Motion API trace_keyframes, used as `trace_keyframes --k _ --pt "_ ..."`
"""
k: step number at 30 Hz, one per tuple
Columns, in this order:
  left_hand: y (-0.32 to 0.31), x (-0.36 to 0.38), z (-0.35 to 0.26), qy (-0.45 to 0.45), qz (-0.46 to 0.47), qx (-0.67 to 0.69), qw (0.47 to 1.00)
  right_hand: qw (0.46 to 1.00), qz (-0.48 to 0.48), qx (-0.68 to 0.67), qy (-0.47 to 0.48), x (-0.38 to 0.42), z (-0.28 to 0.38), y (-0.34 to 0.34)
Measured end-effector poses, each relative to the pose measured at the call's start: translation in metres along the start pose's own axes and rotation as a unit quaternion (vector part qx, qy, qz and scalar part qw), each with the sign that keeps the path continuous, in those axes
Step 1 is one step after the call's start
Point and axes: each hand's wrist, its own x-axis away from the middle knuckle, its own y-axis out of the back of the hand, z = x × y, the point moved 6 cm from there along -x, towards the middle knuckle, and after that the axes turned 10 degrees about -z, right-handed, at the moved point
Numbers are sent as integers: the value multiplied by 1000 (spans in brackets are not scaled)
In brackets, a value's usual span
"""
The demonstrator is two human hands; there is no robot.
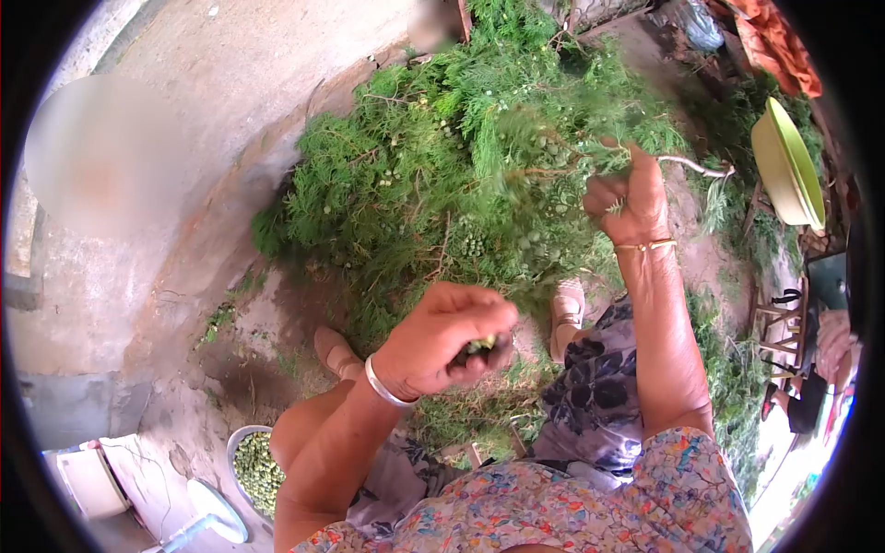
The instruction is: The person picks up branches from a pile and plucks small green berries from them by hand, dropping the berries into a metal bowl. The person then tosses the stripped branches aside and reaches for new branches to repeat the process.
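A big heap of green conifer branches (396,175) with small pale-green cones lies in front of me. My left hand (452,339), with a silver bangle at the wrist, is curled round small green cones (481,345), which show between the fingers. It hangs in front of the heap's near side. Farther forward and to the right, my right hand (629,195), with a thin gold bangle, is closed on a branch. That branch's bare woody end (696,167) sticks out to the right, and its leafy part is blurred over the heap.
A bowl of green cones (258,472) stands at the lower left. A yellow-green basin (788,164) is at the right, near an orange cloth (774,41). A wooden stool (780,334) and another person's hand (834,346) show at the right edge.
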Motion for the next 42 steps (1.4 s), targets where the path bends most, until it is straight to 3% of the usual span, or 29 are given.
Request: trace_keyframes --k 3,6,8,12,15,22,24,25,26,29,32,39,42 --pt "23 -13 4 -46 -35 220 974 997 19 -39 -63 -6 -9 3" --pt "35 -14 -4 -73 -119 211 967 988 52 -43 -139 -5 -21 1" --pt "43 -13 -16 -151 -167 144 964 976 75 -24 -202 0 -33 -3" --pt "56 -5 -41 -193 -243 100 945 964 178 28 -196 11 -38 -10" --pt "76 -5 -44 -203 -305 65 928 969 183 20 -165 10 -38 -8" --pt "54 -20 -23 -151 -196 58 967 965 188 13 -182 9 -41 -3" --pt "43 -23 -25 -172 -126 -27 977 965 196 9 -176 12 -39 -5" --pt "39 -23 -25 -171 -124 -28 977 963 206 7 -171 18 -37 -10" --pt "36 -23 -24 -162 -146 -44 975 977 104 13 -185 18 -37 -6" --pt "33 -28 -20 -149 -170 -68 972 975 109 33 -191 15 -40 -5" --pt "34 -30 -12 -84 -164 113 976 978 112 33 -174 17 -38 -6" --pt "21 -33 -5 -56 -167 21 984 981 100 65 -153 17 -40 -6" --pt "15 -33 2 -27 -159 75 984 985 79 73 -135 20 -37 -9"
